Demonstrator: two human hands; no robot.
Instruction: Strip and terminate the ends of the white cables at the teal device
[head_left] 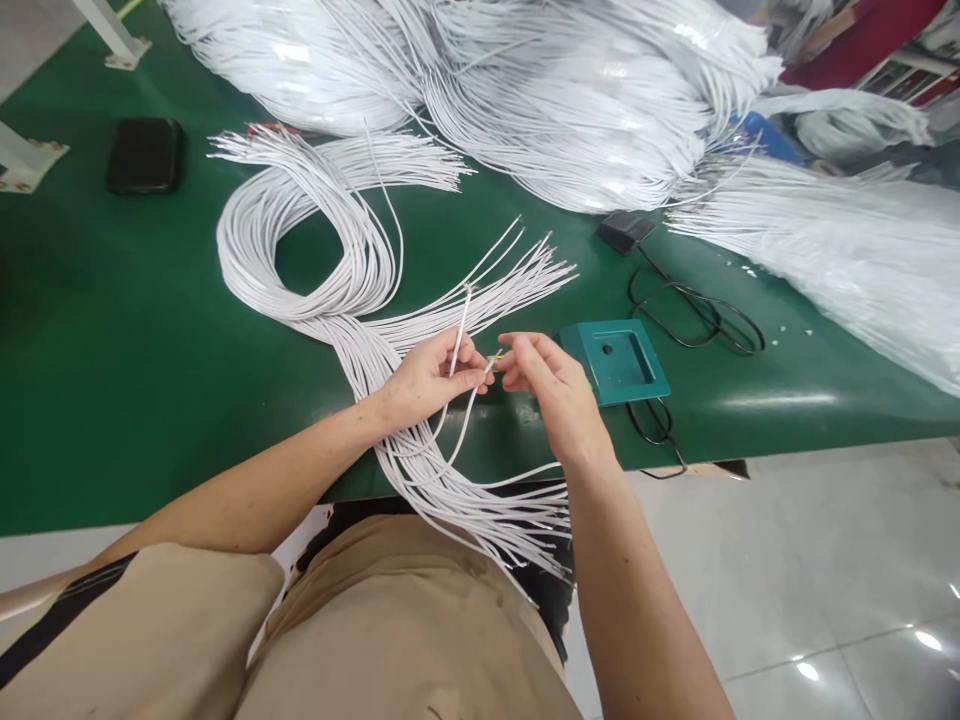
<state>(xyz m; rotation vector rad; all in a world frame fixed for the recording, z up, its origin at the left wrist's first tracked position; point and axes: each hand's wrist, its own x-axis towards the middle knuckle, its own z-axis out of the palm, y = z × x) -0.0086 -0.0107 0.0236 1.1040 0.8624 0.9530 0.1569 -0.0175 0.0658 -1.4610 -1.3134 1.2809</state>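
Near the centre of the frame, a single white cable (459, 345) is held in the left hand (429, 378); its fingers (472, 378) are curled and pressed around the cable, whose upper end rises just above the hand. The stripped end of the cable, where small coloured strands are seen, is pinched between the fingers (517, 372) of the right hand (551, 385), just to the right of the left hand; the two hands are almost touching. What exactly is gripped at the tip is too small to be told.

Behind and below the left hand, a looped bundle of white cables (315, 260) is spread on the green surface (135, 330); its loop lies in the upper left of the centre, and its loose ends fan out to the right above the hands and also hang over the near edge of the surface onto the lap.

Just to the right of the right hand, a teal square fixture (619, 362) is set on the surface, with a black cord (697, 315) coiled beside it and a small black adapter (624, 230) above it. Large heaps of white cables (570, 90) are piled along the top of the frame and down the right side. A black pouch (145, 155) lies at the upper left, well apart from the hands.
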